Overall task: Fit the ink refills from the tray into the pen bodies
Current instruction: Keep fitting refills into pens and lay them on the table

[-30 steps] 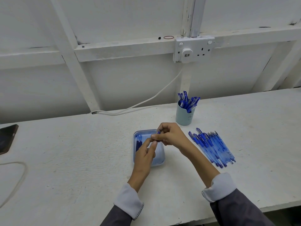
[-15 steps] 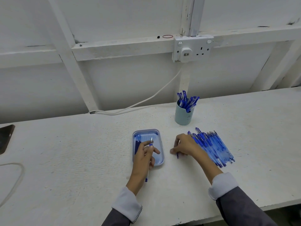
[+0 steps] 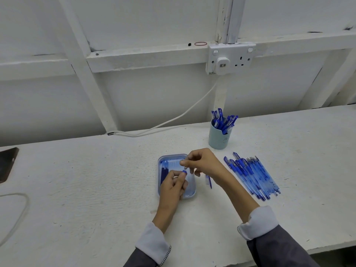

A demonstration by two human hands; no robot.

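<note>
Fingers (image 3: pixel 178 180) of the left hand (image 3: pixel 172 186) pinch a pen body (image 3: pixel 184 172) over the tray (image 3: pixel 190 195), its long axis tilted up and away, blue open end toward the right hand (image 3: pixel 204 164), whose fingertips grip a small tip piece (image 3: pixel 185 168) just above that end. A cap (image 3: pixel 208 181) lies on the bench (image 3: pixel 96 189) beside the tray, and a row of pens (image 3: pixel 252 176) lies to the right, points away. Farther back stands a cup (image 3: pixel 219 139) of pens.
</note>
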